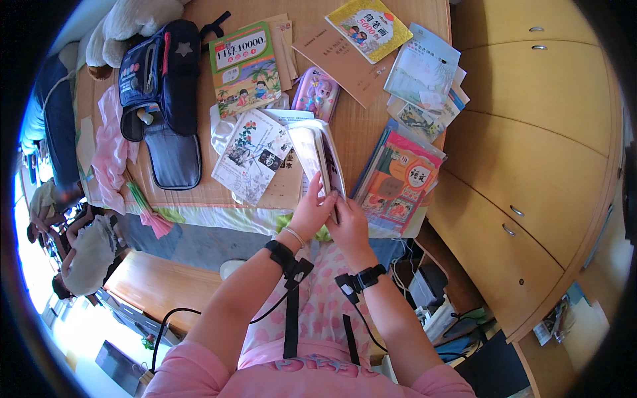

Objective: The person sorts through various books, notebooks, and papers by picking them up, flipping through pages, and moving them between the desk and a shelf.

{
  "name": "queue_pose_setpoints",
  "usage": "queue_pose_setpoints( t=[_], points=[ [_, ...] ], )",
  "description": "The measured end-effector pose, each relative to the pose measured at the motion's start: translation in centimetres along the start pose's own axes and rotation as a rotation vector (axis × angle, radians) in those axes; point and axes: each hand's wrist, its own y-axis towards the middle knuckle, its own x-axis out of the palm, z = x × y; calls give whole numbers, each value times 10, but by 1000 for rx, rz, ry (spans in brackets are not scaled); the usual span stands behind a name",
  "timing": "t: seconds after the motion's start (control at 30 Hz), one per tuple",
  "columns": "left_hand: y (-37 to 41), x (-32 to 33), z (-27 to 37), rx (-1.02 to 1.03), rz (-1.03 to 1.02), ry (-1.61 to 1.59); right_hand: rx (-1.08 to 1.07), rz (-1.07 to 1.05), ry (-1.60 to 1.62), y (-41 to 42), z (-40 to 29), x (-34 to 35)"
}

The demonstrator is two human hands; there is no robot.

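Both my hands grip a paperback book [307,149] by its near end, over the front edge of the table. It stands on edge, partly open, with its pages fanned apart. My left hand [307,214] is on its left side, and my right hand [352,226] holds the right side; the thumbs almost meet. Left of it lies a booklet with ink flower drawings [249,158], on top of a brown exercise book [286,186]. A stack of textbooks with a pink and orange cover [398,179] is to the right. Beyond sits a purple pencil case [318,94] with a doll figure.
A dark blue school backpack [171,79] lies at left with its flap hanging down, beside a pink cloth [110,144]. Farther back are a green workbook [246,69], a brown booklet [343,64], a yellow book [369,30] and a pale blue book [423,67]. Wooden cabinets [527,134] border the right.
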Motion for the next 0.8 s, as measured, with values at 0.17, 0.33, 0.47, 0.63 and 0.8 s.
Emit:
queue_pose_setpoints(
  t=[0.17,0.33,0.47,0.63,0.8],
  points=[
    [3,-13,-25,42,185,4,-15,-11,77,3,5,1],
    [2,-27,-39,-49,215,-265,31,84,17,8,19,1],
    [-3,-44,-51,-128,267,-397,188,75,145,14,37,0],
    [-13,-70,-59,-131,375,-339,342,52,271,12,58,4],
    [-15,-106,-81,-155,433,-325,611,9,446,10,80,9]
  ],
)
